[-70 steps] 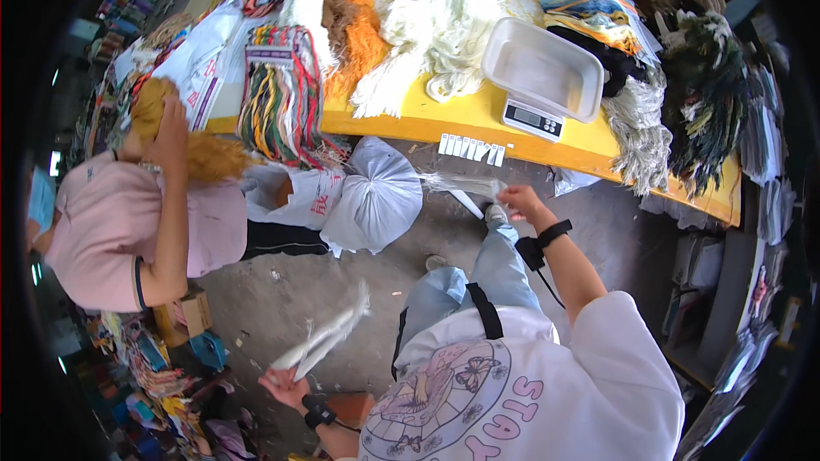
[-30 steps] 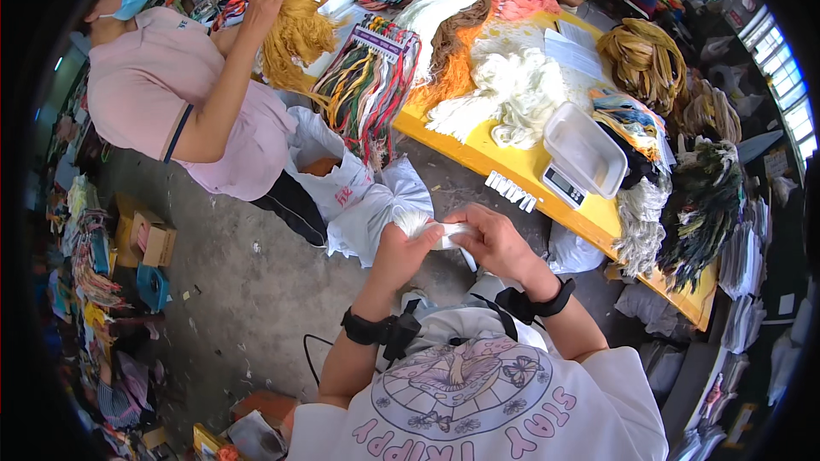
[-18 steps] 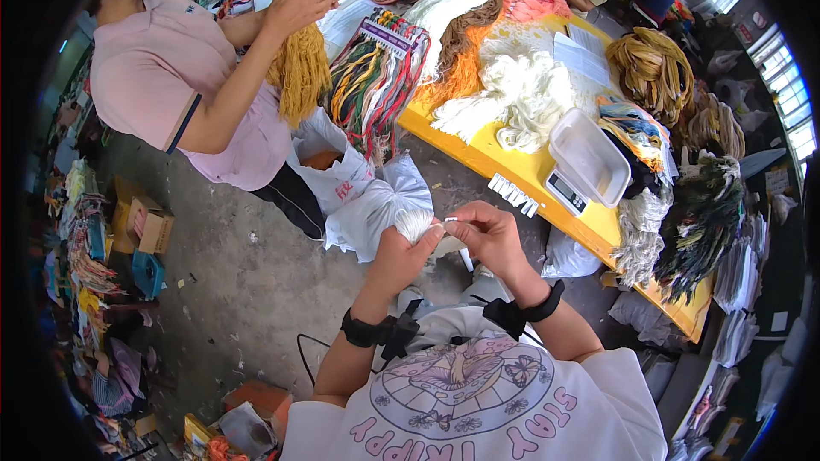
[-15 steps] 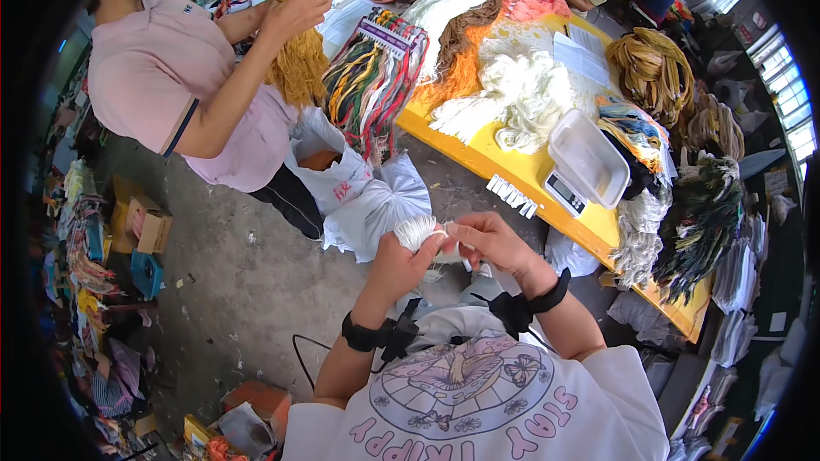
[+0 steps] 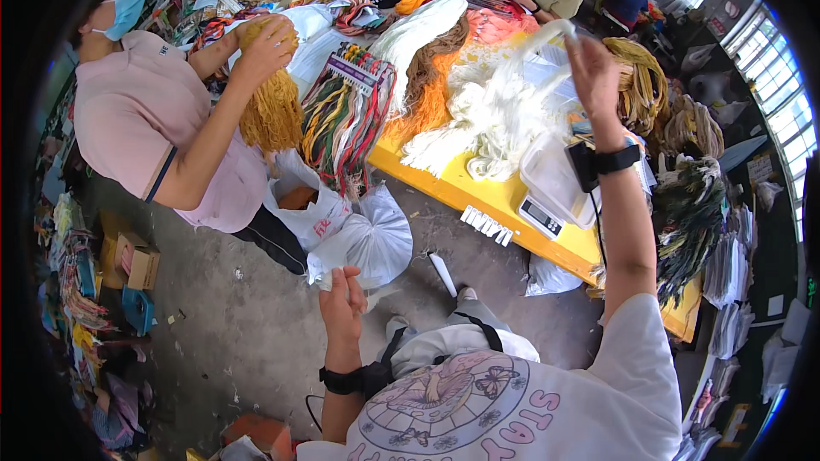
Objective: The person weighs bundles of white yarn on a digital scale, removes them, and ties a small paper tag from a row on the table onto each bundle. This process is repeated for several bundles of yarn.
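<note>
At the table's right side my right hand (image 5: pixel 593 72) is raised, closed on a white yarn hank (image 5: pixel 551 32). The hank loops up from the fingers and trails, partly blurred, over the loose white yarn pile (image 5: pixel 483 115). My left hand (image 5: pixel 342 306) is held low in front of me, beside the tied white bag (image 5: pixel 371 243). Its fingers are bent and close together; a whitish bit shows at the fingertips, but I cannot make out what they hold. Under my right forearm stand a clear plastic tub (image 5: pixel 555 172) and a small digital scale (image 5: pixel 541 217).
At left a person in a pink shirt (image 5: pixel 158 119) holds a mustard yarn hank (image 5: pixel 272 111). Coloured skeins on a purple card (image 5: pixel 352 77) hang over the yellow table's (image 5: pixel 444 192) edge. Dark green hanks (image 5: pixel 688 218) hang at right. Other people sit at the far side.
My hands were together on a small white yarn bundle. They have parted: the right has swung up and right over the table with white yarn, and the left has dropped lower left.
</note>
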Available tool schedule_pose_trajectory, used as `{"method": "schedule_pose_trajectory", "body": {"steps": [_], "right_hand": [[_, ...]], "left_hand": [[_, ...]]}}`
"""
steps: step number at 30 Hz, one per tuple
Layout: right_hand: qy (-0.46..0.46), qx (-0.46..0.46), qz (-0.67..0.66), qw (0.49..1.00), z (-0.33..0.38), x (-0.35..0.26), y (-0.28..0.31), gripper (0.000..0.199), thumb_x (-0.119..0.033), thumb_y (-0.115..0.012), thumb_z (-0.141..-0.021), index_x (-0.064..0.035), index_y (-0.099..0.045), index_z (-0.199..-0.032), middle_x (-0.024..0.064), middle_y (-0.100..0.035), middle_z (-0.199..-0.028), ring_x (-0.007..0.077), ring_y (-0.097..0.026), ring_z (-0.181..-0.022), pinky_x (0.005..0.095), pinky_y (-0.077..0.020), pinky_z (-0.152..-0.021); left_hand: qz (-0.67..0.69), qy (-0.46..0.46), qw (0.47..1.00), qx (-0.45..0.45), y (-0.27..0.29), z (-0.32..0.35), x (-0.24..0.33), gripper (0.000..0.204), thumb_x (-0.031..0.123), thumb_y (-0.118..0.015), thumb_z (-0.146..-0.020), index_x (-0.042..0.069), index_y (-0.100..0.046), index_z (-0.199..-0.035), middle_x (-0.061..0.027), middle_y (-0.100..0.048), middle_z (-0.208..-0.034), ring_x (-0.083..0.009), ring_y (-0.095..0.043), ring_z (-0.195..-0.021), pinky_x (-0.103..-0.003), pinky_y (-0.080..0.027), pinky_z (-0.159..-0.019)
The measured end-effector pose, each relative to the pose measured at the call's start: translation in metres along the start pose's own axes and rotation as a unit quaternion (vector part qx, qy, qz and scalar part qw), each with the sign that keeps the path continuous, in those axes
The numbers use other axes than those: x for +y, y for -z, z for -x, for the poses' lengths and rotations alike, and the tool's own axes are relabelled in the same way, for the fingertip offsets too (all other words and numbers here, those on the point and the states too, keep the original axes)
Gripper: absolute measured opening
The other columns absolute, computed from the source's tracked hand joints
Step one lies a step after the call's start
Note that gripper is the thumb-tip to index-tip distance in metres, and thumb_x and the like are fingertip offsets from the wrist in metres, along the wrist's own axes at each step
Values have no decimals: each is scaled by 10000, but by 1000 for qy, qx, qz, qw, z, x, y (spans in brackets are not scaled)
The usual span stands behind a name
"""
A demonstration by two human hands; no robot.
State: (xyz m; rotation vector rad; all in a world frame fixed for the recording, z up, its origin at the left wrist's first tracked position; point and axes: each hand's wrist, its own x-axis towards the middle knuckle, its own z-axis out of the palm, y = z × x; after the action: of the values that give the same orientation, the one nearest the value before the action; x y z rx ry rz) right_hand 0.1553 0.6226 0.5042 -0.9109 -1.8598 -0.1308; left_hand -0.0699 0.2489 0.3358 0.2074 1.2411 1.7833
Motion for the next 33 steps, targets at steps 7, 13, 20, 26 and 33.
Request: {"method": "schedule_pose_trajectory", "body": {"steps": [7,13,20,26,33], "right_hand": [[-177,-444,-72,875,148,-69,-51,357,-213,-666,-655,-55,-567,-959,144,-571,-941,277,-533,-899,337,-430,-766],[-234,-600,-522,559,217,-190,-33,246,-173,-618,-742,-53,-591,-956,13,-581,-824,92,-515,-730,251,-436,-630],[-225,-515,-488,668,219,-218,-25,152,-167,-594,-784,-35,-618,-854,-27,-554,-669,16,-476,-589,172,-393,-481],[-396,-471,-509,602,219,-218,-22,164,-152,-585,-777,-30,-622,-881,7,-579,-684,32,-491,-552,170,-395,-448],[-398,-471,-503,606,213,-213,-12,139,-101,-593,-771,-2,-618,-866,-7,-589,-728,27,-494,-621,179,-406,-531]], "left_hand": [[-239,-119,946,-183,-19,2,17,448,352,-405,-871,-16,-460,-1121,-94,-544,-997,-173,-508,-902,-273,-388,-795],[-479,-323,783,-232,-44,-7,31,461,354,-447,-825,-6,-486,-1109,-199,-446,-1148,-337,-410,-1080,-380,-294,-925],[76,56,968,-232,-24,-13,25,545,417,-313,-885,-23,-366,-1200,-110,-435,-1182,-196,-442,-1064,-316,-361,-883],[11,70,971,-228,-23,-15,18,549,415,-317,-884,-47,-379,-1174,-114,-463,-1119,-172,-481,-1000,-305,-415,-817],[98,95,957,-256,-25,-17,10,475,357,-377,-883,-43,-422,-1135,-87,-515,-1039,-151,-506,-948,-318,-429,-795]]}}
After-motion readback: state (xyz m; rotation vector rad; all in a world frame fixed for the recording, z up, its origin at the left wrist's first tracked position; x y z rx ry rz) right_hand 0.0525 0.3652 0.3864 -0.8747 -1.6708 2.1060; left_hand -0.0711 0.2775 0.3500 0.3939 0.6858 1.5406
